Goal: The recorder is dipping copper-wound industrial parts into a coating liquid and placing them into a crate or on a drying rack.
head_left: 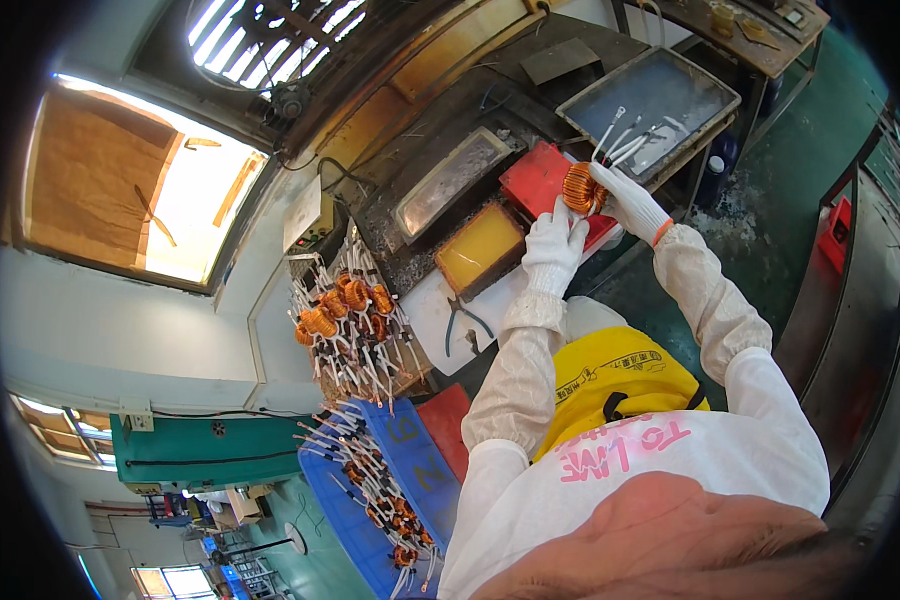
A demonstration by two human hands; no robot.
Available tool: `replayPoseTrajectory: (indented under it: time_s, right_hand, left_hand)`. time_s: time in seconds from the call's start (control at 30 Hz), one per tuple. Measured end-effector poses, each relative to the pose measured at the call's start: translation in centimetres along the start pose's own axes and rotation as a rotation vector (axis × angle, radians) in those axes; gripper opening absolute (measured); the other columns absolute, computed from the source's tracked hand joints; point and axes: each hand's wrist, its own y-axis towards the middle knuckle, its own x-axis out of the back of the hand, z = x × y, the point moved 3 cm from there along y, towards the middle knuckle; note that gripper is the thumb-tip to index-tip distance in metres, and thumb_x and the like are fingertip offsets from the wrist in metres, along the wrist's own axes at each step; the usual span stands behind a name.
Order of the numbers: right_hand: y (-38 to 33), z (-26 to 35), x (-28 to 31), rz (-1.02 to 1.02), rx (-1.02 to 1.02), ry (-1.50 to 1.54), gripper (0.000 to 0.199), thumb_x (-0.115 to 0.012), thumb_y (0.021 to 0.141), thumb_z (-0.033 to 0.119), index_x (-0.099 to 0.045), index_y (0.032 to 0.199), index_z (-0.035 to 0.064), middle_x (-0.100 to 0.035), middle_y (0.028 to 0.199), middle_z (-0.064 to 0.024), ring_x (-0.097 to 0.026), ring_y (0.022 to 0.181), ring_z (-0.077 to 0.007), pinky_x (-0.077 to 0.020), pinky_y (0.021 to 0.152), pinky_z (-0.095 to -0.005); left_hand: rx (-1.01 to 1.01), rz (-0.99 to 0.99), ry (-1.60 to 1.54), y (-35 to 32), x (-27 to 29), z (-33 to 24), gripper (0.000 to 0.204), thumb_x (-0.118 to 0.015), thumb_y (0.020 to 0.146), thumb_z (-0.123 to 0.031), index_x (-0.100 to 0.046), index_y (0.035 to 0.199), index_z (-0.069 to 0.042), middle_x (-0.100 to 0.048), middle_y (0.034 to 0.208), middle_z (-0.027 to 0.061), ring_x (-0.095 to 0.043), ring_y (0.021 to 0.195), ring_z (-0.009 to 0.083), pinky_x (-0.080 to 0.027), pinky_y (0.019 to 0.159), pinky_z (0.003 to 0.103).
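Note:
Both my hands wear white gloves and meet at a ring-shaped copper coil point(579, 187) with white leads. My right hand point(630, 203) is closed on the coil's right side, where the leads point(625, 145) rise toward the upper right. From below, my left hand point(553, 250) has its fingers closed at the coil's lower edge; the exact grip is partly hidden. Directly behind the coil lies a red box-like object point(535, 178). Nearer my left forearm, pliers with dark handles point(462, 322) rest on a white surface point(425, 310).
A metal-framed tray of greyish liquid point(705, 85) stands beyond my right hand. Left of my hands are a pan of yellow material point(480, 250) and a long metal trough point(452, 185). Several coils point(345, 300) are heaped farther left; a blue crate point(415, 450) holds more.

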Motion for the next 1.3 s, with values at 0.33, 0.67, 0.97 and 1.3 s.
replayPoseTrajectory:
  time_s: [0.33,0.67,0.97,1.3]
  right_hand:
    - [0.7,0.2,-0.6,-0.052,-0.172,-0.651,0.070,-0.056,0.094,0.059,-0.056,0.133,0.0007,-0.061,0.118,-0.0094,-0.059,0.105,-0.0169,-0.0510,0.091,-0.0304]
    - [1.5,-0.6,0.5,-0.200,-0.040,-0.744,0.050,-0.056,0.096,0.047,-0.062,0.117,0.0023,-0.064,0.093,-0.0045,-0.059,0.072,-0.0128,-0.0552,0.068,-0.0269]
    - [1.5,-1.3,-0.2,-0.172,-0.015,-0.443,0.033,-0.062,0.095,0.040,-0.061,0.094,0.0064,-0.057,0.080,-0.0007,-0.052,0.066,-0.0099,-0.0499,0.062,-0.0241]
    - [1.8,-1.6,-0.3,-0.119,-0.061,-0.292,0.027,-0.067,0.095,0.034,-0.058,0.086,0.0096,-0.051,0.073,0.0030,-0.044,0.060,-0.0063,-0.0398,0.054,-0.0209]
  left_hand:
    - [-0.064,-0.012,0.278,1.3,0.7,4.2,0.064,-0.061,0.089,-0.042,-0.049,0.140,-0.007,-0.065,0.101,0.0169,-0.064,0.093,0.0344,-0.054,0.079,0.046]
    - [-0.058,0.220,0.194,3.4,2.2,4.6,0.070,-0.057,0.089,-0.050,-0.044,0.144,-0.008,-0.061,0.117,0.0208,-0.061,0.105,0.0373,-0.050,0.089,0.046]
    - [0.104,0.408,0.140,4.3,3.8,3.2,0.077,-0.050,0.091,-0.061,-0.042,0.145,-0.007,-0.056,0.131,0.0210,-0.054,0.118,0.0382,-0.045,0.099,0.045]
    - [0.066,0.082,0.008,6.3,1.8,1.1,0.071,-0.054,0.091,-0.052,-0.038,0.145,-0.007,-0.058,0.121,0.0255,-0.060,0.108,0.0427,-0.048,0.092,0.051]
